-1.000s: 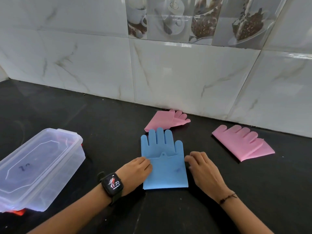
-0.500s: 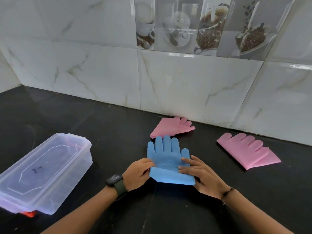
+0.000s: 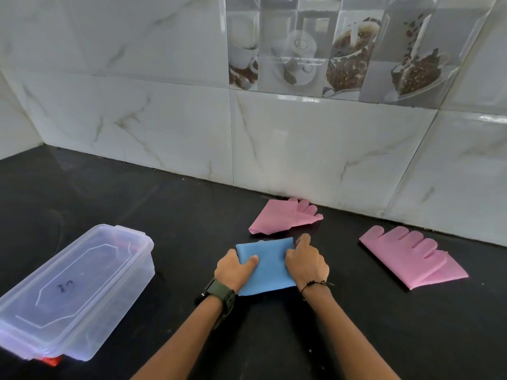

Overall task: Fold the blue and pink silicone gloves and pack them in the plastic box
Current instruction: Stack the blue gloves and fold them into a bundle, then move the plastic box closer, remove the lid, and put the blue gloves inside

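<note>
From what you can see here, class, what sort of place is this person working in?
Most likely a home kitchen: a dark stone-like countertop runs along a marble-look tiled wall, and decorative tiles above show coffee cups and beans.

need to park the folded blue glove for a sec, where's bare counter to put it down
Bare counter lies between the box and the blue glove, and runs back to the wall. Another bare patch sits in front of the right pink glove, right of the right hand. It is crowded behind the left hand and blue glove, where the back pink glove lies close.
</note>
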Demonstrator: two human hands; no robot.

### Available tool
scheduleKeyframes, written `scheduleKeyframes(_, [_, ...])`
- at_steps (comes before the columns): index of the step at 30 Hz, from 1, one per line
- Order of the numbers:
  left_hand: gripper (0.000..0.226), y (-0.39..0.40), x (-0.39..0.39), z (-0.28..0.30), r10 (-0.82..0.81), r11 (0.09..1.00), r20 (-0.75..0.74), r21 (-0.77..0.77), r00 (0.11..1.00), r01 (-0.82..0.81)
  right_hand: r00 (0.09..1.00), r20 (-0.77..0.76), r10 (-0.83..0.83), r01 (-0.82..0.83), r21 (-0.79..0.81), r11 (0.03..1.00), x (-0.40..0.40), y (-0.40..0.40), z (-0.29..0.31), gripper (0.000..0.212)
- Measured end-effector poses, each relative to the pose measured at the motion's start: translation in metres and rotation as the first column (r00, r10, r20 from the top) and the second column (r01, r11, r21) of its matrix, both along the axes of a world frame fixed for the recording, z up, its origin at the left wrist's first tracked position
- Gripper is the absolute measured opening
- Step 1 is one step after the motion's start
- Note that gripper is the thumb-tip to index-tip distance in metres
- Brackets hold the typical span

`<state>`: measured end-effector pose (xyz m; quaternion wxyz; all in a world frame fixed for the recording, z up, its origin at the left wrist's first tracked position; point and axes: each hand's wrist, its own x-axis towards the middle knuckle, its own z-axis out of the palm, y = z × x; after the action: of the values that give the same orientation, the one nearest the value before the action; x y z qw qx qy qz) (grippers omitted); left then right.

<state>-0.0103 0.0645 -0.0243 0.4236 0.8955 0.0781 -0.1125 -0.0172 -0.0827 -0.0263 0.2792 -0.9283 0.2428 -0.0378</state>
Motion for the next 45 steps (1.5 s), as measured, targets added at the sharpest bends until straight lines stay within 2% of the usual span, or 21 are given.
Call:
scheduleKeyframes(4, [0.06,-0.007,0.002,-0.002,-0.005,0.975,-0.013,0.222,1.0,0.007,0.997,-0.057,-0.051,0.041,-0.174,0.984,-0.01,0.0,-0.009,0.031])
scheduleKeyframes(5, [0.065,-0.006,0.003,-0.002,0.008,0.964,-0.019,0.266,1.0,-0.003,0.995,-0.07,-0.076,0.065,-0.156,0.986,-0.012,-0.001,-0.01,0.034])
scheduleKeyframes(7, [0.071,-0.004,0.003,-0.003,0.041,0.951,-0.062,0.31,0.997,-0.02,0.987,-0.098,-0.129,0.128,-0.019,0.992,-0.014,-0.004,-0.009,0.05])
scheduleKeyframes(8, [0.07,-0.002,0.004,-0.002,0.027,0.947,-0.083,0.323,0.996,0.001,0.984,-0.12,-0.134,0.141,0.044,0.989,-0.014,-0.005,-0.009,0.061])
scheduleKeyframes(10, [0.058,-0.003,0.005,0.0,-0.046,0.937,-0.106,0.34,0.993,0.08,0.979,-0.175,-0.104,0.117,0.065,0.991,-0.012,-0.003,-0.008,0.074])
scheduleKeyframes(13, [0.045,-0.01,0.004,0.007,-0.069,0.97,-0.148,0.221,0.987,0.101,0.978,-0.196,-0.069,0.081,0.055,0.995,-0.01,0.001,-0.005,0.066])
scheduleKeyframes(15, [0.047,-0.018,-0.002,0.009,-0.015,1.0,-0.213,0.008,0.977,0.017,0.983,-0.174,-0.055,0.079,0.138,0.987,-0.012,0.001,-0.003,0.054])
scheduleKeyframes(17, [0.049,-0.028,-0.02,0.011,0.042,0.979,-0.279,-0.182,0.959,-0.096,0.99,-0.113,-0.087,0.11,0.216,0.97,-0.024,-0.004,-0.005,0.045])
scheduleKeyframes(19, [0.049,-0.04,-0.044,0.008,0.059,0.963,-0.276,-0.237,0.959,-0.128,0.989,-0.019,-0.149,0.149,0.247,0.957,-0.046,-0.016,-0.01,0.037])
scheduleKeyframes(22, [0.045,-0.068,-0.086,0.001,-0.023,0.973,-0.184,-0.229,0.983,-0.02,0.954,0.09,-0.286,0.26,0.229,0.938,-0.095,-0.044,-0.011,0.04])
scheduleKeyframes(24, [0.044,-0.088,-0.115,-0.006,-0.139,0.98,-0.093,-0.158,0.986,0.123,0.918,0.118,-0.378,0.362,0.136,0.922,-0.134,-0.067,-0.011,0.041])
scheduleKeyframes(27, [0.045,-0.107,-0.148,-0.017,-0.341,0.924,0.078,0.211,0.937,0.319,0.894,0.023,-0.447,0.448,-0.072,0.891,-0.18,-0.083,-0.014,0.038])
scheduleKeyframes(29, [0.054,-0.108,-0.159,-0.019,-0.416,0.855,0.216,0.424,0.883,0.299,0.901,-0.011,-0.434,0.425,-0.188,0.886,-0.192,-0.082,-0.018,0.037])
scheduleKeyframes(31, [0.063,-0.103,-0.16,-0.016,-0.513,0.785,0.337,0.557,0.79,0.272,0.914,-0.012,-0.405,0.391,-0.233,0.89,-0.194,-0.082,-0.017,0.044])
scheduleKeyframes(33, [0.061,-0.102,-0.157,-0.02,-0.639,0.709,0.434,0.653,0.635,0.266,0.925,0.0,-0.38,0.369,-0.229,0.901,-0.192,-0.084,-0.013,0.055])
scheduleKeyframes(35, [0.056,-0.099,-0.156,-0.024,-0.759,0.63,0.456,0.696,0.465,0.344,0.95,0.016,-0.313,0.307,-0.256,0.917,-0.191,-0.085,-0.016,0.059])
scheduleKeyframes(36, [0.055,-0.098,-0.155,-0.026,-0.802,0.578,0.409,0.716,0.435,0.392,0.967,-0.006,-0.254,0.241,-0.289,0.926,-0.191,-0.084,-0.018,0.058])
scheduleKeyframes(38, [0.056,-0.099,-0.156,-0.024,-0.842,0.491,0.257,0.727,0.473,0.48,0.984,-0.101,-0.147,0.112,-0.293,0.95,-0.191,-0.081,-0.022,0.053])
scheduleKeyframes(41, [0.059,-0.103,-0.153,-0.028,-0.867,0.436,0.148,0.688,0.475,0.581,0.98,-0.161,-0.116,0.079,-0.218,0.973,-0.192,-0.08,-0.016,0.051])
scheduleKeyframes(44, [0.061,-0.103,-0.157,-0.018,-0.821,0.523,0.265,0.702,0.505,0.482,0.993,-0.041,-0.108,0.095,-0.235,0.967,-0.188,-0.075,0.003,0.052])
scheduleKeyframes(45, [0.06,-0.098,-0.158,-0.008,-0.771,0.594,0.325,0.679,0.548,0.432,0.996,0.034,-0.077,0.083,-0.242,0.967,-0.184,-0.07,0.011,0.052])
